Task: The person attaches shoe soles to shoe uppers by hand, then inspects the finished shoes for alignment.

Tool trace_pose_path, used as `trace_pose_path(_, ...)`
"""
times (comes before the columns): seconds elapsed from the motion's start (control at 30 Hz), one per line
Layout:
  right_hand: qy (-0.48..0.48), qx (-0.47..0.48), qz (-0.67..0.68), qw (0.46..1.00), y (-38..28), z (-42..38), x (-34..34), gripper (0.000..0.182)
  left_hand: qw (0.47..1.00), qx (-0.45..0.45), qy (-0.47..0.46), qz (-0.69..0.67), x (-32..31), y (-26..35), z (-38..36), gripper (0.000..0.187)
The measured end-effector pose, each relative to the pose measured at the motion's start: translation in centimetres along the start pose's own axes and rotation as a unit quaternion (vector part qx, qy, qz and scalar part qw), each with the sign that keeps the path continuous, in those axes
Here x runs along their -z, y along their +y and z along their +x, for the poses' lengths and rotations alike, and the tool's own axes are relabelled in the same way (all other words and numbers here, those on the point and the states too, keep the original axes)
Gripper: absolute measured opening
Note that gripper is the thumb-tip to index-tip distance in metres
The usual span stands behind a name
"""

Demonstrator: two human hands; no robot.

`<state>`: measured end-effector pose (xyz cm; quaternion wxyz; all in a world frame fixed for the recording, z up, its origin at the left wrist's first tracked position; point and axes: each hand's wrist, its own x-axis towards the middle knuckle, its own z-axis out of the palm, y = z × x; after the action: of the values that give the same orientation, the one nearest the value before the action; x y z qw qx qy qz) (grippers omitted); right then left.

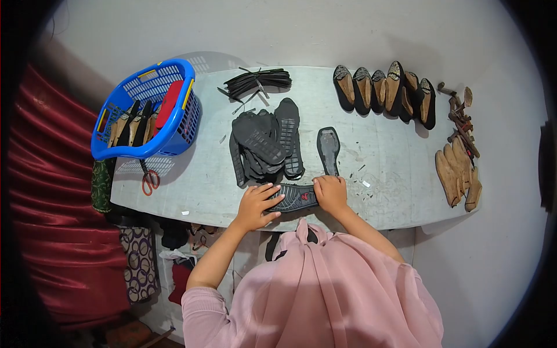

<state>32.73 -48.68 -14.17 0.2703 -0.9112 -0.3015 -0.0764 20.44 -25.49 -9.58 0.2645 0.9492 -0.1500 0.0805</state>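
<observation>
A black rubber shoe sole with a ridged tread and a small red mark lies crosswise at the table's front edge. My left hand spans its left end, fingers spread over the top and thumb at the near edge. At the other end, my right hand grips the sole, its fingers bent and partly hidden. Just beyond my right hand is another black sole, inner side up. A pile of black soles lies beyond my left hand.
Behind the pile is a bundle of black strips. A blue basket holding shoes stands left, near orange-handled scissors. Several black flats line the back right; wooden shoe lasts sit at the right edge.
</observation>
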Motion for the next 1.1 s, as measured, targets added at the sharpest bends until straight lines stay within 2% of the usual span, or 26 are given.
trace_pose_path(0.13, 0.002, -0.011, 0.009, 1.0, 0.1, -0.2, -0.2, 0.023, 0.998, 0.025, -0.037, -0.043, 0.0, -0.3, 0.0, 0.051)
trace_pose_path(0.33, -0.042, -0.011, 0.036, 0.998, 0.8, -0.4, -0.1, 0.02, 0.99, -0.002, -0.127, -0.069, 1.7, -1.1, 0.1, 0.052)
trace_pose_path(0.47, 0.014, 0.033, -0.039, 0.999, -0.4, -0.4, 0.7, 0.018, 0.992, 0.0, -0.108, -0.066, 2.0, -0.7, 0.4, 0.059)
trace_pose_path(0.53, 0.049, 0.07, -0.043, 0.995, -0.9, -0.3, 1.2, 0.022, 0.996, 0.01, -0.079, -0.035, 1.9, 0.7, 0.6, 0.067)
trace_pose_path(0.63, -0.028, 0.195, 0.055, 0.979, -1.0, -1.3, 2.0, 0.04, 0.999, 0.008, -0.026, 0.03, 0.7, 0.3, 0.0, 0.073)
trace_pose_path(0.67, -0.019, 0.226, 0.031, 0.973, -1.1, -1.7, 2.3, 0.058, 0.998, -0.016, -0.003, 0.057, -0.1, -0.4, -0.2, 0.073)
trace_pose_path(0.73, -0.05, 0.228, -0.005, 0.972, -0.7, -1.6, 2.5, 0.064, 0.991, -0.063, 0.043, 0.108, -0.9, -1.4, -0.2, 0.075)
trace_pose_path(0.8, -0.068, 0.243, -0.073, 0.965, 0.1, -1.3, 2.3, 0.066, 0.993, -0.059, 0.041, 0.098, -0.8, -1.7, 0.3, 0.069)
trace_pose_path(0.9, -0.023, 0.264, -0.073, 0.962, 1.3, 0.0, 0.3, 0.065, 0.997, -0.031, 0.013, 0.066, 0.0, -2.0, 1.4, 0.069)
trace_pose_path(1.03, -0.163, 0.226, 0.08, 0.957, 1.7, 2.1, 2.0, 0.065, 0.999, 0.003, -0.039, 0.025, 0.4, -2.3, 1.9, 0.069)
trace_pose_path(1.1, -0.266, 0.175, 0.088, 0.944, 1.3, 2.2, 3.8, 0.066, 0.998, 0.018, -0.065, 0.014, 0.2, -1.9, 1.7, 0.068)
